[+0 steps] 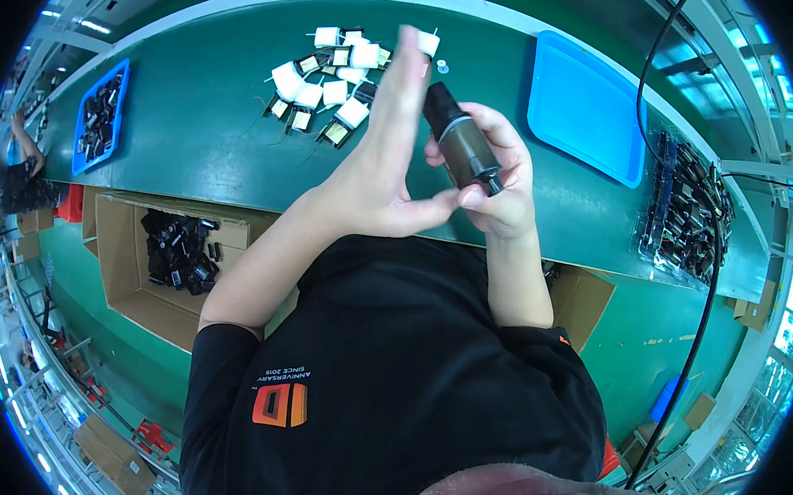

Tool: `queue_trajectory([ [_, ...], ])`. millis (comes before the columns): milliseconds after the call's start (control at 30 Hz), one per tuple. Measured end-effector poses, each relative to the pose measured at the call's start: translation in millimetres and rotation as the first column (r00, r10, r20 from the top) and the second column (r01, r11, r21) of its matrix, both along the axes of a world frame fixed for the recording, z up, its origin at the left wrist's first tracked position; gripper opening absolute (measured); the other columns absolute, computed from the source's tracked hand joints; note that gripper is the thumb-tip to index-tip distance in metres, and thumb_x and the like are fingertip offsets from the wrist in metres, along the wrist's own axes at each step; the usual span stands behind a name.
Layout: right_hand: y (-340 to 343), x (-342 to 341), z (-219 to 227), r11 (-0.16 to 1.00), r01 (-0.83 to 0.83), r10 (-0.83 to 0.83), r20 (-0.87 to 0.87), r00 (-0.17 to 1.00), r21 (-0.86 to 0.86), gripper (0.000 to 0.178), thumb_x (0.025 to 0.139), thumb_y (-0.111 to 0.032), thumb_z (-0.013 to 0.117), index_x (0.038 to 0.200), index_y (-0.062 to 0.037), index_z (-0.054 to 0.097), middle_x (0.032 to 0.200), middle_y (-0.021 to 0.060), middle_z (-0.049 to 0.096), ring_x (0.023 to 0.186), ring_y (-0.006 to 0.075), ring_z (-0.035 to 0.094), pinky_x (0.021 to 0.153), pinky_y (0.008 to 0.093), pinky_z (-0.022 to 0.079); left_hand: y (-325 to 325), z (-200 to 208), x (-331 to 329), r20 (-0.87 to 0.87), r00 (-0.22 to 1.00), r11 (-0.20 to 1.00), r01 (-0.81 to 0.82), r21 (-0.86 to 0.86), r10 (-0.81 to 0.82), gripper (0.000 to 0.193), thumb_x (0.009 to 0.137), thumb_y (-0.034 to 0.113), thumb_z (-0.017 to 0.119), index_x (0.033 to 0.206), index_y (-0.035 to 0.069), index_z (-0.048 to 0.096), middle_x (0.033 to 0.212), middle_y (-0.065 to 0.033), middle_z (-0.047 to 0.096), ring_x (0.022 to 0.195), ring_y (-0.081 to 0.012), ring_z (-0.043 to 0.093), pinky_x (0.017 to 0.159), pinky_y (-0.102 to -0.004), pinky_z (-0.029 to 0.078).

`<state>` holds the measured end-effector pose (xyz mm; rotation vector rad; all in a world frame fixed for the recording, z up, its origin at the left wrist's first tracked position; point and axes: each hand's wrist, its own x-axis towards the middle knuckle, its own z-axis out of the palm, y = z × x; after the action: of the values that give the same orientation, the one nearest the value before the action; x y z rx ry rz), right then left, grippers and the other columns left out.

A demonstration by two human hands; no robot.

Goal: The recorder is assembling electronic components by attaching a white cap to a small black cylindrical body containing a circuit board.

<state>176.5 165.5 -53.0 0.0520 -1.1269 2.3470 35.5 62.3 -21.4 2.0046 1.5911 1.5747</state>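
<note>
A dark cylindrical housing (pixel 470 149) with a narrower black top and a short stub at its lower end is tilted in front of my chest. My right hand (pixel 504 166) grips it, fingers wrapped around its far side and thumb near the lower end. On its left, my left hand (pixel 381 163) is open, with fingers stretched upward; its thumb reaches toward the housing's lower end, and I cannot tell if it touches. Beyond my left hand lies a loose cluster of small white-and-black components (pixel 335 94) with yellowish faces and thin wires, partly hidden by my fingers.
A blue tray (pixel 586 103) lies right on the green table (pixel 201 105); another blue tray (pixel 103 119) of black parts stands far left. Black parts (pixel 686 210) are massed at the right end. A cardboard box (pixel 134 293) sits below left. A black cable (pixel 702 339) hangs right.
</note>
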Motion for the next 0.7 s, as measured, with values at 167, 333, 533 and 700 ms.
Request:
queue_trajectory([
  [167, -10, -6, -1, 0.982, 0.05, -0.062, -0.058, 0.996, -0.182, 0.079, 0.065, -0.007, 0.086, 0.132, 0.0027, 0.044, 0.115, 0.0163, 0.06, 0.102, 0.0238, 0.063, 0.094, 0.0372, 0.051, 1, 1, 13, 0.315, 0.949, 0.964, 0.113, -0.242, -0.033, 0.126, 0.067, 0.053, 0.079, 0.153, 0.0, 0.002, 0.153, -0.0251, 0.018, 0.141, -0.0377, 0.024, 0.112, -0.0497, 0.026],
  [333, -11, -3, -9, 0.98, 0.2, -0.2, -0.022, 0.979, -0.019, 0.077, 0.062, -0.017, 0.091, 0.125, 0.0014, 0.049, 0.12, 0.0139, 0.056, 0.098, 0.023, 0.063, 0.089, 0.0349, 0.052, 2, 3, 20, 0.246, 0.969, 0.946, 0.049, -0.319, 0.033, 0.118, 0.066, 0.055, 0.081, 0.149, 0.002, 0.016, 0.141, -0.0208, 0.031, 0.125, -0.0329, 0.04, 0.105, -0.0469, 0.033],
  [533, -3, 1, -15, 0.965, 0.255, -0.239, -0.193, 0.952, 0.065, 0.071, 0.063, -0.017, 0.091, 0.121, 0.001, 0.054, 0.113, 0.0115, 0.056, 0.092, 0.0212, 0.063, 0.08, 0.0333, 0.053, 5, 3, 23, 0.269, 0.963, 0.971, 0.093, -0.22, -0.031, 0.112, 0.067, 0.054, 0.081, 0.147, 0.001, 0.024, 0.14, -0.0191, 0.037, 0.13, -0.0336, 0.038, 0.111, -0.051, 0.026],
  [700, 21, 93, 12, 0.737, -0.049, -0.195, 0.282, 0.939, 0.674, 0.06, 0.061, -0.007, 0.084, 0.117, -0.0014, 0.064, 0.104, 0.0108, 0.062, 0.089, 0.019, 0.058, 0.072, 0.0315, 0.048, -38, 14, -7, 0.004, 1.0, 0.946, -0.009, -0.325, 0.011, 0.113, 0.064, 0.049, 0.085, 0.147, -0.001, 0.028, 0.143, -0.0191, 0.043, 0.131, -0.0312, 0.047, 0.111, -0.0522, 0.03],
])
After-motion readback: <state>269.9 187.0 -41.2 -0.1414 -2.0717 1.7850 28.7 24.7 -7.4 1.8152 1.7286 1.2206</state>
